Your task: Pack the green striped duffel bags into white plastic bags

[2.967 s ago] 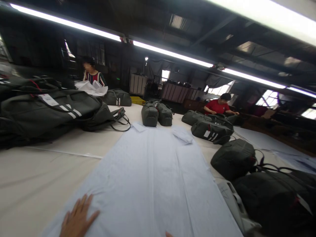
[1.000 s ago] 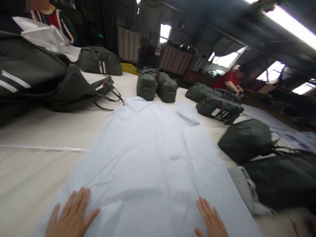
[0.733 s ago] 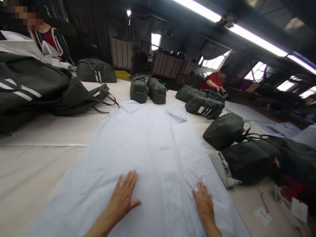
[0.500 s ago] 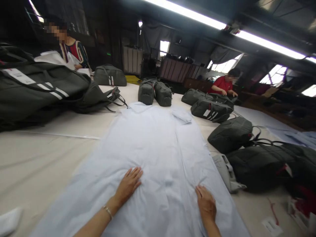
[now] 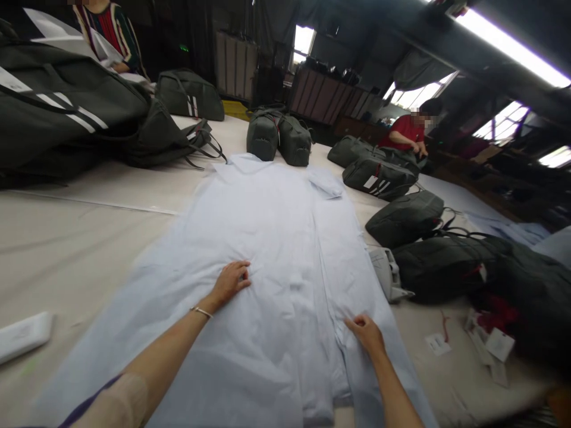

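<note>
A large, thin white cloth (image 5: 263, 238) with a bluish tint lies lengthwise before me, wrinkled around my hands and layered along its right side. My left hand (image 5: 231, 282), a bracelet at its wrist, rests on the middle of it with fingers bent, pinching the fabric. Further right and nearer to me, my right hand (image 5: 366, 333) has thumb and fingers closed on the cloth beside a long fold. A small folded flap (image 5: 325, 183) lies at the cloth's far right corner.
Dark green duffel bags (image 5: 66, 101) crowd the left of the table (image 5: 111, 238); more bags (image 5: 379, 175) line the back and right. A grey-white device (image 5: 384, 273) sits by the cloth's right edge, paper tags (image 5: 497, 345) beyond. Two people work across the table.
My flat hands have curled their fingers onto the cloth. The view has tipped down, so the cloth's near folds and its lower edge show more.
</note>
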The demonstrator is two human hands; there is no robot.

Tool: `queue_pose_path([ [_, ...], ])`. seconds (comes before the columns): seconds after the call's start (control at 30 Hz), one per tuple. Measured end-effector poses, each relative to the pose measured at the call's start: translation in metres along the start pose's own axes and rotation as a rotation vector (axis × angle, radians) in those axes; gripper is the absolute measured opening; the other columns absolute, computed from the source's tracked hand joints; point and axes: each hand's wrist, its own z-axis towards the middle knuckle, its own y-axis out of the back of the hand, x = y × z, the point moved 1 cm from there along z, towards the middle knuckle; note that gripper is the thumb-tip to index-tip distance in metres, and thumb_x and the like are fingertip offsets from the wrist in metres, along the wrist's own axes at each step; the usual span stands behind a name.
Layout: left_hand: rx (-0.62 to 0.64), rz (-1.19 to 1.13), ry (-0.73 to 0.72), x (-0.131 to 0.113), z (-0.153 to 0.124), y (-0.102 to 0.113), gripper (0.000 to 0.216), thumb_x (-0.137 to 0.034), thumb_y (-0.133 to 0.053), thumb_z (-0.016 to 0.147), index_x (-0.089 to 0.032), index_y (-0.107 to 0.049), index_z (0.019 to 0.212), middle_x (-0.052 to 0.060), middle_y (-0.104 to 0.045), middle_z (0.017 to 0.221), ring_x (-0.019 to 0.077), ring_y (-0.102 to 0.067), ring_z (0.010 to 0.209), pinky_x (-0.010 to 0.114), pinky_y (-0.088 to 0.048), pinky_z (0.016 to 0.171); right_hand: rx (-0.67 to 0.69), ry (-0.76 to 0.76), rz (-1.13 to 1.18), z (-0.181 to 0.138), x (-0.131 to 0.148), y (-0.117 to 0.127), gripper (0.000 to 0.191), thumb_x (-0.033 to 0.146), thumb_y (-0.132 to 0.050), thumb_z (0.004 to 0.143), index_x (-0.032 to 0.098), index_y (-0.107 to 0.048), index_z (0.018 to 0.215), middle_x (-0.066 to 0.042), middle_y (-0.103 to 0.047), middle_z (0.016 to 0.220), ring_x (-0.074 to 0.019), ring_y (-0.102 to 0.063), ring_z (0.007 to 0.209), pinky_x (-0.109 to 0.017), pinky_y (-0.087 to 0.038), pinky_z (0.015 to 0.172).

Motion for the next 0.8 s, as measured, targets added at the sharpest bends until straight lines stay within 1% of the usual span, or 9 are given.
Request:
queue_pose_path([
  [0.13,0.031,-0.123,0.077,0.0,0.006,0.004,0.014,-0.033,-0.066,0.075,-0.021,-0.06,0.072,0.012,-0.061,0.13,0.0307,-0.05,0.123,0.049,-0.032,0.109,0.056,0.006,0.027,0.004,0.004,0.01,0.044,0.065,-0.055,0.061,0.021,-0.058,0.061,-0.001,-0.059,0.061,-0.0195,-0.056,0.064,-0.03,-0.041,0.063],
  [0.33,0.131,-0.389,0.186,-0.005,0.015,0.028,0.03,-0.048,-0.069,0.068,-0.021,-0.057,0.068,0.01,-0.063,0.126,0.0299,-0.054,0.118,0.041,-0.037,0.107,0.165,0.096,0.09,0.004,0.027,0.047,0.046,0.066,-0.053,0.065,0.021,-0.058,0.063,-0.001,-0.061,0.064,-0.0206,-0.058,0.068,-0.03,-0.044,0.066],
  [0.37,0.151,-0.437,0.207,-0.006,0.016,0.034,0.031,-0.049,-0.069,0.067,-0.02,-0.057,0.068,0.009,-0.063,0.124,0.0292,-0.055,0.116,0.039,-0.039,0.104,0.186,0.13,0.091,0.003,0.038,0.054,0.043,0.065,-0.056,0.064,0.021,-0.058,0.062,-0.004,-0.065,0.071,-0.0227,-0.061,0.076,-0.031,-0.045,0.07],
  [0.43,0.177,-0.528,0.257,-0.008,0.016,0.047,0.035,-0.052,-0.068,0.068,-0.019,-0.056,0.069,0.009,-0.066,0.116,0.0267,-0.06,0.104,0.037,-0.046,0.093,0.236,0.22,0.076,-0.003,0.069,0.065,0.038,0.059,-0.063,0.061,0.022,-0.057,0.06,-0.011,-0.07,0.101,-0.0283,-0.062,0.101,-0.035,-0.046,0.088],
  [0.53,0.149,-0.637,0.333,-0.007,0.016,0.07,0.043,-0.061,-0.061,0.07,-0.019,-0.052,0.071,0.005,-0.064,0.084,0.0197,-0.059,0.076,0.032,-0.048,0.072,0.373,0.36,0.077,-0.024,0.135,0.073,0.034,0.053,-0.066,0.066,0.022,-0.055,0.062,-0.014,-0.051,0.144,-0.0326,-0.044,0.134,-0.044,-0.028,0.112],
  [0.6,0.082,-0.68,0.361,-0.006,0.016,0.088,0.045,-0.064,-0.059,0.069,-0.02,-0.047,0.072,-0.001,-0.054,0.07,0.0156,-0.051,0.065,0.028,-0.045,0.065,0.496,0.415,0.156,-0.05,0.181,0.069,0.033,0.052,-0.064,0.073,0.021,-0.052,0.066,-0.015,-0.043,0.15,-0.032,-0.038,0.14,-0.048,-0.023,0.115],
  [0.67,-0.003,-0.695,0.374,-0.006,0.013,0.107,0.045,-0.063,-0.057,0.068,-0.021,-0.043,0.072,-0.004,-0.046,0.065,0.0134,-0.046,0.062,0.025,-0.042,0.062,0.616,0.45,0.273,-0.083,0.216,0.055,0.033,0.051,-0.061,0.078,0.021,-0.051,0.069,-0.016,-0.042,0.151,-0.0312,-0.039,0.139,-0.048,-0.026,0.113],
  [0.73,-0.08,-0.68,0.381,-0.008,0.008,0.126,0.043,-0.063,-0.055,0.07,-0.021,-0.043,0.074,-0.005,-0.043,0.065,0.0128,-0.043,0.061,0.024,-0.039,0.06,0.698,0.471,0.344,-0.116,0.233,0.03,0.031,0.049,-0.062,0.079,0.02,-0.053,0.071,-0.015,-0.044,0.15,-0.0303,-0.041,0.138,-0.046,-0.03,0.112],
  [0.8,-0.127,-0.652,0.385,-0.011,-0.002,0.141,0.042,-0.06,-0.056,0.071,-0.021,-0.047,0.079,-0.006,-0.043,0.064,0.0127,-0.041,0.059,0.023,-0.035,0.056,0.77,0.497,0.329,-0.145,0.23,0.0,0.029,0.047,-0.068,0.074,0.02,-0.058,0.069,-0.012,-0.051,0.145,-0.0296,-0.046,0.134,-0.044,-0.032,0.11],
])
